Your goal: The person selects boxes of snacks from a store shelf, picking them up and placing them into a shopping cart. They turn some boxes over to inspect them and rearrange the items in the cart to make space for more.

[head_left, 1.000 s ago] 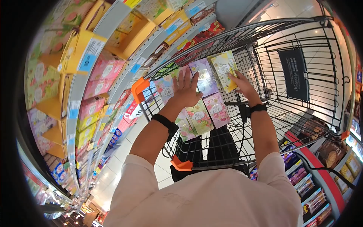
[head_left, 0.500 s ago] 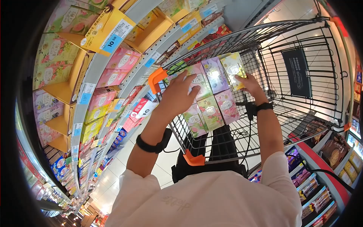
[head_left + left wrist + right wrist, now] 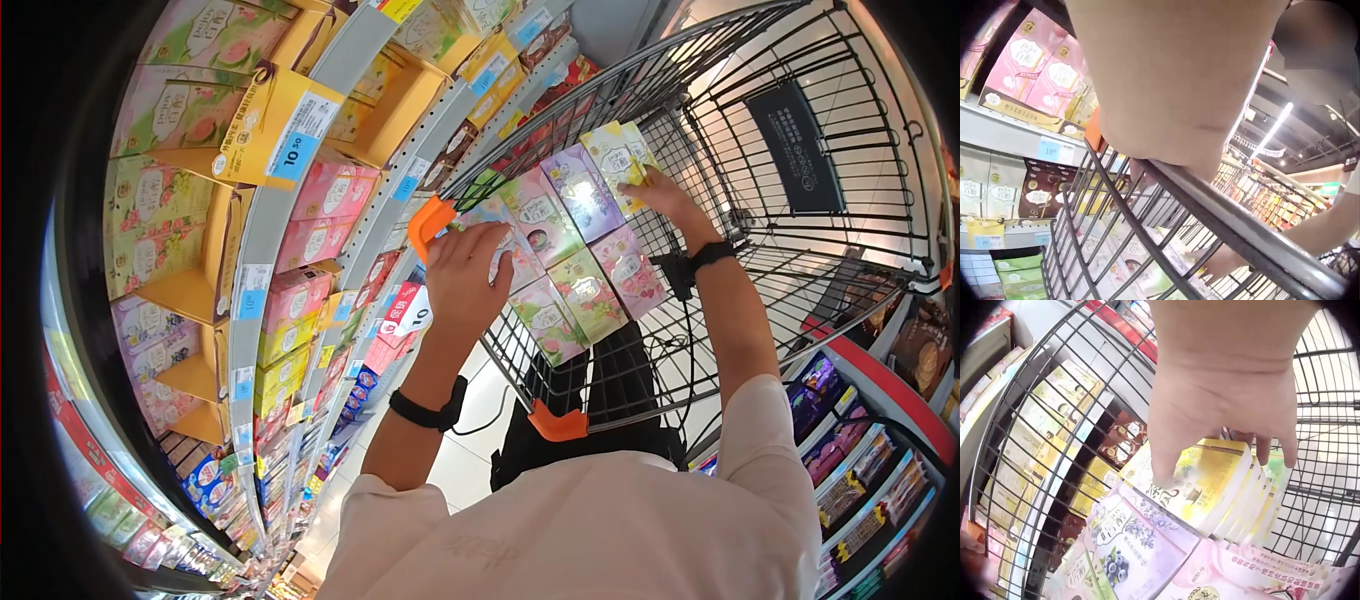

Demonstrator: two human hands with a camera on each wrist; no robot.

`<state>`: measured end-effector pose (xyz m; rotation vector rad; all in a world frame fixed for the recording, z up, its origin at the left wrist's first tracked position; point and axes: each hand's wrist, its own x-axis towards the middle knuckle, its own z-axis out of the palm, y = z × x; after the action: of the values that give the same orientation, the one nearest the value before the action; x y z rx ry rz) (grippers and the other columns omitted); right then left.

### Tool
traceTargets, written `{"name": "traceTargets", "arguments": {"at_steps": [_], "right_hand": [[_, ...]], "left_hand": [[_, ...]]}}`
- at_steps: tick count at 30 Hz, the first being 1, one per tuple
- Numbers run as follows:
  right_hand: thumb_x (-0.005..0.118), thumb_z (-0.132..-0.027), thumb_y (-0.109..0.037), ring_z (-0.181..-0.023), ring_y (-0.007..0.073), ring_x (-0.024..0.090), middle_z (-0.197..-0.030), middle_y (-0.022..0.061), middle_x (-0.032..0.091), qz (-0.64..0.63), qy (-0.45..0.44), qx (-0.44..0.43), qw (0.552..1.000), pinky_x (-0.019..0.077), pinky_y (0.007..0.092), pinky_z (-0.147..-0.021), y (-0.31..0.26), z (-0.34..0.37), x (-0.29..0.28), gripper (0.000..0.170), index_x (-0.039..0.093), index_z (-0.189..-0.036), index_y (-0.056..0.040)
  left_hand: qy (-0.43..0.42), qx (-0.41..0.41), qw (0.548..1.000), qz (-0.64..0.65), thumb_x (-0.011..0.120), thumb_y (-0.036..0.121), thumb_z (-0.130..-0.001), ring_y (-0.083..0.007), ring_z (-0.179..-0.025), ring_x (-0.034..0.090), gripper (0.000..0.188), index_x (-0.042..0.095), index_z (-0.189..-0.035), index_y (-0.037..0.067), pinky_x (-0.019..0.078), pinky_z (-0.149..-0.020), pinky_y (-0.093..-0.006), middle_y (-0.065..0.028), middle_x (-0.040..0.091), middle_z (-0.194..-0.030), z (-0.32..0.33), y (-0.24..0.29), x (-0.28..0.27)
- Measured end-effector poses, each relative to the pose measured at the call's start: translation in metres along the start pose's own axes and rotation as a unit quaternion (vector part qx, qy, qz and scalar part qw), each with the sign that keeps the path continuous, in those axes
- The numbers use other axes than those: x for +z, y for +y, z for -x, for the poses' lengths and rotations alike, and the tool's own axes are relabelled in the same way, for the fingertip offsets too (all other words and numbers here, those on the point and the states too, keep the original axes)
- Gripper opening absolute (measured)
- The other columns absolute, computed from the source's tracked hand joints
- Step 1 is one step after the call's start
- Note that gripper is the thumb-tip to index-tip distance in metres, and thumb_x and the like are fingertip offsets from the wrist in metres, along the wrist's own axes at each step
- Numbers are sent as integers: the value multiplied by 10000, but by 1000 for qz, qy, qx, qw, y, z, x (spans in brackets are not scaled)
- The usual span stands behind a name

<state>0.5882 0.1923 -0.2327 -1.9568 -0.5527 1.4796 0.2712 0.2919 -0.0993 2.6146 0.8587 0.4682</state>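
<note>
My right hand (image 3: 672, 198) grips a yellow biscuit box (image 3: 612, 160) at the far end of a block of boxes in the cart. In the right wrist view its thumb lies on the front, and the other fingers reach over the edge of several stacked yellow boxes. A purple blueberry box (image 3: 1141, 544) lies against that stack. Pink and green boxes (image 3: 600, 300) fill the row nearer the body. My left hand (image 3: 462, 285) is over the cart's rim (image 3: 1222, 219) by an orange corner piece (image 3: 428, 225), fingers loosely bent, thumb apart, holding no box.
Shelves (image 3: 265, 290) of similar boxes with price tags rise along the left side of the wire cart (image 3: 800, 235). At the lower right stands another shelf of snack packs (image 3: 860, 470). A dark cable (image 3: 690, 370) hangs from the right wrist.
My left hand has left the boxes and moved left and back to the cart's rim. My right hand has brought the yellow box in against the purple one and keeps hold of it.
</note>
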Motion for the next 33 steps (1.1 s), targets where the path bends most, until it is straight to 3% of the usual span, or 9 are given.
{"name": "traceTargets", "arguments": {"at_steps": [3, 8, 11, 13, 21, 24, 27, 31, 33], "right_hand": [[802, -756, -275, -1039, 211, 616, -1209, 193, 596, -56, 46, -19, 997, 495, 296, -869, 26, -22, 1, 903, 301, -1394, 119], [832, -716, -281, -1055, 216, 612, -1234, 203, 580, -110, 54, -52, 991, 502, 296, -869, 37, -29, -6, 963, 285, -1408, 106], [849, -669, -330, -1066, 254, 611, -1221, 210, 585, -46, 26, -106, 993, 495, 314, -895, 37, -27, -11, 998, 313, -1399, 90], [853, -621, -403, -1098, 320, 591, -1207, 228, 584, 135, 76, -130, 979, 471, 345, -939, 40, -32, -9, 1037, 342, -1384, 78], [845, -582, -430, -1141, 365, 556, -1210, 266, 569, 202, 116, -117, 966, 442, 385, -974, 21, -16, 1, 1055, 353, -1374, 63], [803, -603, -431, -1082, 382, 583, -1142, 284, 592, 214, 127, -117, 961, 474, 403, -924, 6, 0, 4, 982, 375, -1343, 54], [727, -631, -464, -1009, 392, 610, -1102, 275, 603, 298, 135, -69, 942, 503, 421, -871, -3, 4, 6, 873, 423, -1268, 51], [680, -661, -490, -1059, 401, 583, -1195, 299, 544, 255, 146, -125, 948, 497, 415, -891, 17, -4, -2, 902, 393, -1308, 68], [649, -695, -485, -1087, 401, 567, -1207, 300, 536, 232, 149, -116, 954, 481, 407, -917, 20, -5, -6, 883, 392, -1326, 76]], "left_hand": [[-7, 1, 1000, -5, 663, 112, -773, -259, -928, 623, 254, 661, -1027, 110, 440, -872, -388, -54, 678, -1030, -3, 2, -1], [4, -8, 1000, -10, 658, 119, -777, -258, -903, 623, 187, 670, -963, 115, 437, -858, -382, -50, 684, -963, -4, -1, 2], [-5, -12, 1000, -17, 654, 127, -782, -256, -902, 624, 178, 673, -959, 116, 431, -869, -382, -49, 684, -951, -4, -1, 1], [-7, -11, 1000, -21, 652, 130, -785, -255, -900, 623, 174, 675, -957, 117, 429, -869, -382, -48, 684, -946, -5, -1, 1], [-19, -1, 999, -32, 648, 135, -786, -249, -865, 619, 171, 678, -954, 123, 422, -869, -376, -43, 682, -905, -4, -3, 5], [-44, 6, 997, -60, 652, 142, -782, -252, -905, 608, 221, 666, -1001, 126, 421, -886, -375, -50, 673, -976, -6, -1, 1], [-121, 14, 989, -81, 665, 168, -787, -296, -1052, 570, 339, 624, -1119, 113, 403, -964, -404, -104, 555, -1253, -9, 6, -5], [-208, -31, 975, 65, 651, 170, -836, -413, -1168, 503, 365, 592, -1181, 67, 391, -997, -478, -215, 466, -1326, -30, 30, 0], [-245, 7, 967, 64, 650, 164, -837, -414, -1168, 501, 363, 591, -1181, 64, 400, -991, -470, -217, 465, -1330, -49, 51, 4]]}}
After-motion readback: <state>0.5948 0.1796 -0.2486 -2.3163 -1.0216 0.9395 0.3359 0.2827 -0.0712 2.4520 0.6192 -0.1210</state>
